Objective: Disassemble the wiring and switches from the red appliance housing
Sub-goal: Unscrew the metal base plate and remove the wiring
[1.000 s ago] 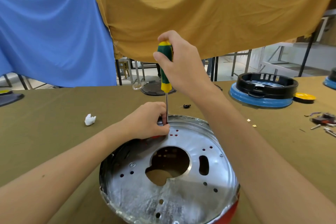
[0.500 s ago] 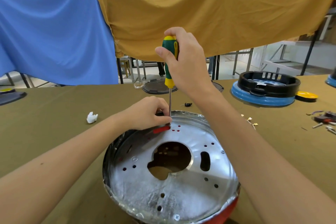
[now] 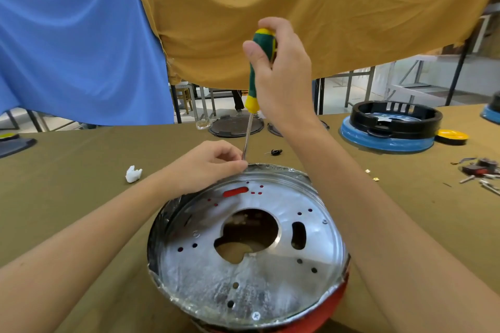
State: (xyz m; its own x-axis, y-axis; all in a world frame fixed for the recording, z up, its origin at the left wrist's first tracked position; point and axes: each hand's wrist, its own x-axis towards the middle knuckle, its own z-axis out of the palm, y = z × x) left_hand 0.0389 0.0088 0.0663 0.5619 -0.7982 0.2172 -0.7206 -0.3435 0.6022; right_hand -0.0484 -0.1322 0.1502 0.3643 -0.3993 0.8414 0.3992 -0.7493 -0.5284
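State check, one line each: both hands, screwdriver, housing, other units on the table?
right hand: grips handle
screwdriver: near upright, tip at housing's far rim
left hand: pinches the shaft near its tip
red housing: metal plate faces up
blue and black unit: untouched, far right
loose parts: scattered, right edge

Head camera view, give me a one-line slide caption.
Right hand grips a screwdriver upright at the red housing's far rim while left hand steadies its shaft.

Workshop/teardown bench: olive-cloth table point(image 3: 81, 159); stripped blue-black appliance base point(image 3: 389, 130) w/ loose parts point(image 3: 479, 173) right of it; metal racks point(image 3: 411, 81) behind it.
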